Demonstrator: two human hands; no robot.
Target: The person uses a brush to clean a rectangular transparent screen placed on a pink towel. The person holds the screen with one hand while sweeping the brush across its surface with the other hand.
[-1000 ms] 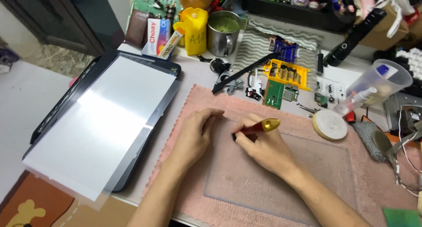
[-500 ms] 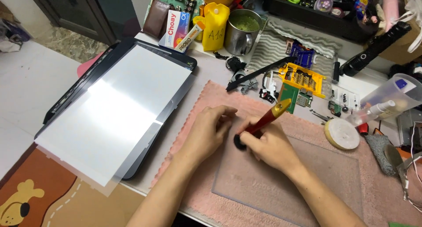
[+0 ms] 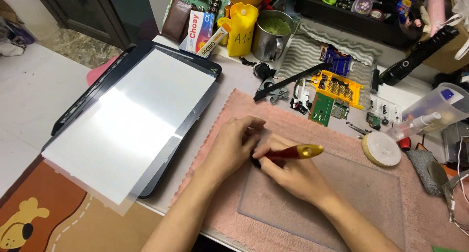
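My right hand is wrapped around a small brush with a red handle and a gold end, its dark bristle end pressed down at the near left corner of the clear glass sheet. The handle now lies almost level, pointing right; half a second ago it tilted up and away from me, and a second ago it lay low again, so I have been swinging it as I work. My left hand lies curled with fingers bent, its fingertips touching that same corner of the sheet right beside the bristles; I cannot tell whether it pinches anything small there. Both hands have stayed at that one spot throughout.

The glass sheet lies flat on a pink towel, which covers the white table. Just right of the brush's gold end sits a round white pad. Beyond the towel lie a green circuit board, a yellow bit holder and a black pen-like tool. Farther back stand a metal mug and a yellow tag. Well to my left, a dark flat panel rests with a white sheet over it, unchanged in place.
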